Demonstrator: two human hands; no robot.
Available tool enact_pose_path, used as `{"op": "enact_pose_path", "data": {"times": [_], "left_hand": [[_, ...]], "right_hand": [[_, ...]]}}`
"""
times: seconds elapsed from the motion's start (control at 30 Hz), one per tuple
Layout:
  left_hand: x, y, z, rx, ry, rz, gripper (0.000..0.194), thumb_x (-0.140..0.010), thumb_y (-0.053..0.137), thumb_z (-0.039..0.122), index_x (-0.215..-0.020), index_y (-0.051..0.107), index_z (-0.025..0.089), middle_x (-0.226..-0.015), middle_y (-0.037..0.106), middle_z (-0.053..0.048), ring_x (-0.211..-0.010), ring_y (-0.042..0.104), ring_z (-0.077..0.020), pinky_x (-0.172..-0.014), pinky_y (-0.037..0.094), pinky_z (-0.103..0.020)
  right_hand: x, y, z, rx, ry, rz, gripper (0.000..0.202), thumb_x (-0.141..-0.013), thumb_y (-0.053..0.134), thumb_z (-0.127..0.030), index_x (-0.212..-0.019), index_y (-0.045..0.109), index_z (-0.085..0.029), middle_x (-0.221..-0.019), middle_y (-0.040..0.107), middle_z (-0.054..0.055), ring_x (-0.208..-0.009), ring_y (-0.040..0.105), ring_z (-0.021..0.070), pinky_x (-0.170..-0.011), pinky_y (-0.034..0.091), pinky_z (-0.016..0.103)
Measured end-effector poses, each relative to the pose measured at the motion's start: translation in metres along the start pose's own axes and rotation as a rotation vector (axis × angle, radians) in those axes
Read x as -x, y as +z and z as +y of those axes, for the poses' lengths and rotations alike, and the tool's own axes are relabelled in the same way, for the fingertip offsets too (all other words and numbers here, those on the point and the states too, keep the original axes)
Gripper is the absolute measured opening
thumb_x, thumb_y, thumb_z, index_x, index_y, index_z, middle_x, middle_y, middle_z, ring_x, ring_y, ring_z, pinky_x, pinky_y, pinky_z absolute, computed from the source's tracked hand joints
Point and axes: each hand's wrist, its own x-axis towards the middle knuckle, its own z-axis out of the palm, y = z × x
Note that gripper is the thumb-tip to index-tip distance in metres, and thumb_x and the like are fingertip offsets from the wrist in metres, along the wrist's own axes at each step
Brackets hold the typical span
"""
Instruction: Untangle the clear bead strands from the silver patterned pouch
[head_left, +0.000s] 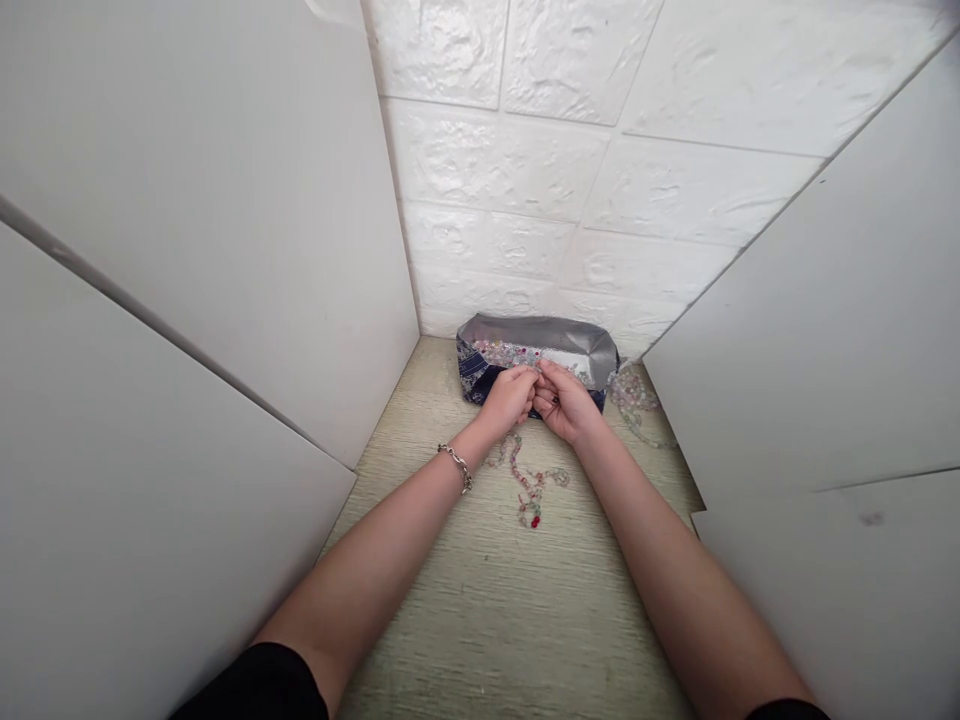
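A bag (pixel 472 375) is holding beads (pixel 499 352). At its front, the left hand (pixel 514 395) is pressing its fingers together. Below, a strand (pixel 529 488) is lying loose, probably light, limp and slippery, inviting a hold at one end. The right hand (pixel 566 402) is pinching alongside; what either is gripping, I cannot tell. More strands (pixel 634 388) are resting rightmost.

- Left arm (pixel 401 535): reaches forward and inward from the lower left, forearm bare.
- Right arm (pixel 652 535): reaches forward and inward from the lower right, forearm bare.
- Left hand (pixel 511 395): back upward, fingers curled inward.
- Right hand (pixel 564 400): turned inward, thumb uppermost, fingers bent.
- Both hands: meet in front of the body, fingertips together; whether either grips is too small to tell.
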Motion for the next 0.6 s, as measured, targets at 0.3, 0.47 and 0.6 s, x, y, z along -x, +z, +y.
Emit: {"op": "enact_pose_path", "data": {"times": [0.3,0.47,0.6], "left_hand": [[-0.0004,0.0002,-0.0002,-0.009,0.013,0.004,0.011,-0.071,0.038,0.020,-0.060,0.040,0.017,-0.039,0.025,0.009,-0.027,0.022,-0.0015,-0.029,0.017,-0.015],[-0.0008,-0.0003,-0.0009,-0.006,0.016,-0.003,0.012,-0.072,0.039,0.021,-0.061,0.041,0.016,-0.039,0.026,0.009,-0.027,0.022,-0.0013,-0.029,0.017,-0.015],[-0.0007,-0.0006,-0.0009,-0.002,0.015,-0.007,0.012,-0.072,0.038,0.020,-0.061,0.041,0.016,-0.039,0.026,0.009,-0.027,0.022,-0.0012,-0.029,0.017,-0.015]], "right_hand": [[-0.0005,-0.0007,-0.0001,0.035,0.000,-0.023,0.024,-0.062,0.066,-0.024,-0.062,0.043,-0.016,-0.042,0.034,-0.010,-0.031,0.022,0.0000,-0.028,0.022,0.011],[-0.0004,-0.0005,-0.0003,0.056,0.004,-0.017,0.023,-0.061,0.066,-0.025,-0.062,0.044,-0.016,-0.042,0.034,-0.010,-0.032,0.024,0.0002,-0.028,0.022,0.011],[-0.0004,-0.0001,-0.0001,0.053,0.000,-0.009,0.023,-0.061,0.065,-0.024,-0.061,0.043,-0.016,-0.042,0.035,-0.010,-0.032,0.024,0.0001,-0.028,0.022,0.011]]}}
